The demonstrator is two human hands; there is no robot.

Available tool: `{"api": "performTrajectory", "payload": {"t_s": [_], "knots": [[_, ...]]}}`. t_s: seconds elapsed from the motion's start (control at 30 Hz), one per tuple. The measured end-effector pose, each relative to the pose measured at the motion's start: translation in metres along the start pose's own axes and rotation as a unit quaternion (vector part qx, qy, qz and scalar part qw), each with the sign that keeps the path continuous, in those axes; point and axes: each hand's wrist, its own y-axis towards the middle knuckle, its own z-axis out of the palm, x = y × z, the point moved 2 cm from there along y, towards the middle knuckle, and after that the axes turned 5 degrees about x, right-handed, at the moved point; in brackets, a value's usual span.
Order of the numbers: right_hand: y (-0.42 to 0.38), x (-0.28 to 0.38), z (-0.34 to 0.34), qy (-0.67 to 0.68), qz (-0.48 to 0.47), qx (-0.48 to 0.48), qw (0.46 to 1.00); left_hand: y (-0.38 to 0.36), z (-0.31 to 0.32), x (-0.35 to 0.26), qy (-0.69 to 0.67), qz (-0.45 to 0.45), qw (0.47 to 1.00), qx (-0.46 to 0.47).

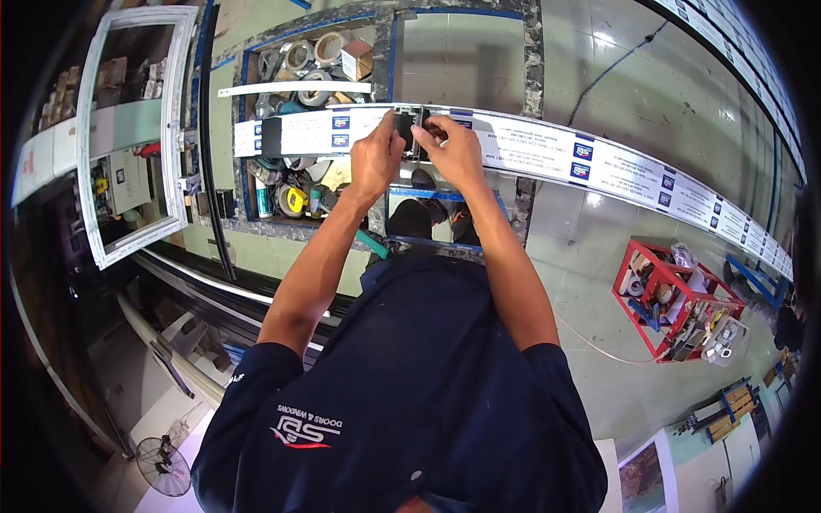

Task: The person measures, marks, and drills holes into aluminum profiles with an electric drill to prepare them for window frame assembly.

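Note:
A long white profile (513,145) with printed labels lies across the metal work frame (532,64). A shorter labelled piece (312,132) with a black band near its left end lies in line with it. Where the two meet sits a small black part (404,125). My left hand (376,158) is at the left of this part, its index finger stretched along it. My right hand (451,150) is at its right side, thumb and fingers bent around a small dark thing at the profile's end. What that thing is cannot be made out.
Tape rolls (329,49) and a yellow tape measure (295,201) lie in the tray below the profile. A white window frame (85,137) stands at the left. A red cart (654,291) is at the right, and a fan (162,466) at the lower left.

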Motion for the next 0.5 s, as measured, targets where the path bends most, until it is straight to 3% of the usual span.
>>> {"api": "performTrajectory", "payload": {"t_s": [0.37, 0.5], "knots": [[0.001, -0.004, -0.001, 0.009, -0.007, 0.026, 1.0, -0.005, 0.013, 0.01, -0.017, 0.067, 0.993, -0.094], [0.001, -0.004, -0.001, 0.014, 0.007, 0.023, 1.0, -0.002, 0.014, 0.005, -0.01, 0.037, 0.996, -0.074]]}}
